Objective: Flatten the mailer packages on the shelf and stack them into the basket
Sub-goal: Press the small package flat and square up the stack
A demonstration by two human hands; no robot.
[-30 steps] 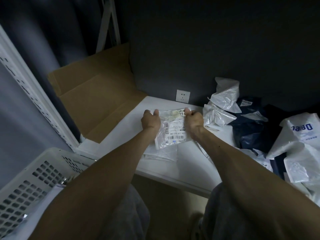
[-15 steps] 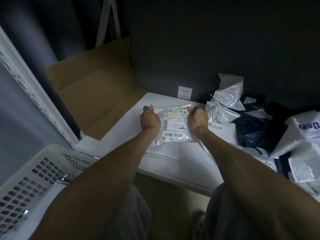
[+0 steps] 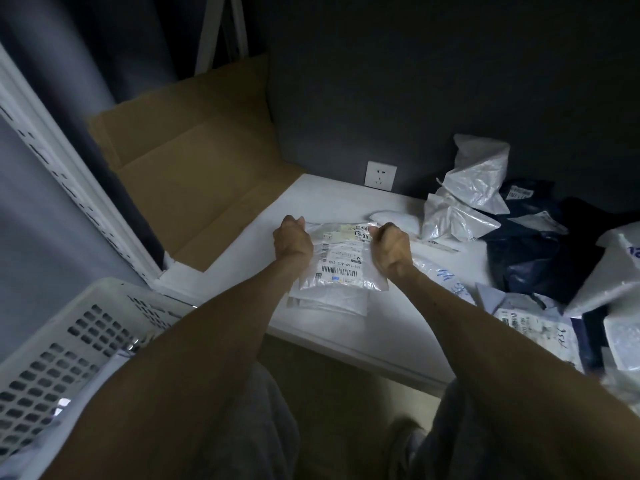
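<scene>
A clear plastic mailer [image 3: 341,259] with a barcode label is held between both hands above the white shelf [image 3: 346,334]. My left hand [image 3: 292,239] grips its left edge and my right hand [image 3: 391,251] grips its right edge, fingers curled. Under it lie flattened white mailers [image 3: 329,303] in a small stack on the shelf. The white perforated basket [image 3: 62,358] stands at the lower left with something pale inside.
Crumpled white mailers [image 3: 471,195] and dark blue mailers [image 3: 540,254] are heaped on the shelf's right side. A flattened cardboard box [image 3: 187,174] leans at the back left. A wall socket [image 3: 380,176] sits behind the shelf. A white shelf upright [image 3: 69,174] runs along the left.
Both hands have kept their grip on the clear mailer and shifted it slightly; the view has tilted down a little. Nothing else has moved.
</scene>
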